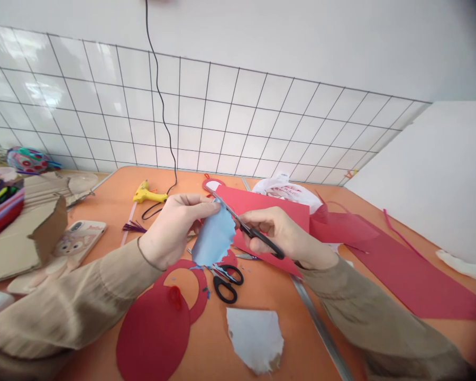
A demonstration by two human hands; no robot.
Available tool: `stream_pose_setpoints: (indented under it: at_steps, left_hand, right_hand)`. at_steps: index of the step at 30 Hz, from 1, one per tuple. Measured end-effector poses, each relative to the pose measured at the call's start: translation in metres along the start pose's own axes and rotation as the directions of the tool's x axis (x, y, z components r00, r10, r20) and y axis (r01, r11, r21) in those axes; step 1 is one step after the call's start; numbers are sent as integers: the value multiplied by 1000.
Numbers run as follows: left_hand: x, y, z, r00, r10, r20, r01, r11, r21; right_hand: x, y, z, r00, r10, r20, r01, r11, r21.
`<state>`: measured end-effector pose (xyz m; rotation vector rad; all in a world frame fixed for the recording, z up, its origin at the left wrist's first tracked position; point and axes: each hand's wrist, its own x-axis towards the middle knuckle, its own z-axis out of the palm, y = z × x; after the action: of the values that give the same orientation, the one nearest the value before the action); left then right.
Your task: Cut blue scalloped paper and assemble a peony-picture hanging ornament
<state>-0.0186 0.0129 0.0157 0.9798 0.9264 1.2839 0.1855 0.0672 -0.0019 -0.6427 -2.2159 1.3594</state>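
Note:
My left hand [173, 226] pinches a light blue paper piece [213, 239] with a wavy cut edge, holding it above the orange table [115, 206]. My right hand [280, 233] grips black-handled scissors [244, 227], whose blades run along the paper's upper right edge. Below the paper lie a second pair of black scissors [226, 283], a red paper ring [196, 280] and a red paper oval [153, 336]. A cut-off blue-grey paper scrap [256, 338] lies near the front edge.
Red paper sheets [400, 264] cover the table's right side, with a white plastic bag [285, 191] behind. A yellow glue gun [146, 194] and its black cord lie at the back. A phone [77, 239], cardboard box [19, 238] and coloured sheets sit left. A metal ruler [321, 328] runs diagonally.

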Motion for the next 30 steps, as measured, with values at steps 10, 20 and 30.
stream_pose_setpoints:
  at_steps: [10,20,30]
  left_hand:
    - [-1,-5,1,999,-25,-30,23,997,-67]
    - [-1,-7,1,999,-35,-21,33,996,-83]
    - [-2,-8,0,1000,18,-9,-18,1000,22]
  right_hand:
    - [0,3,0,1000,-26,-16,27,999,26]
    - [1,-5,1,996,-94,-9,94,995,23]
    - [-5,0,-14,996,-72,46,72,997,-15]
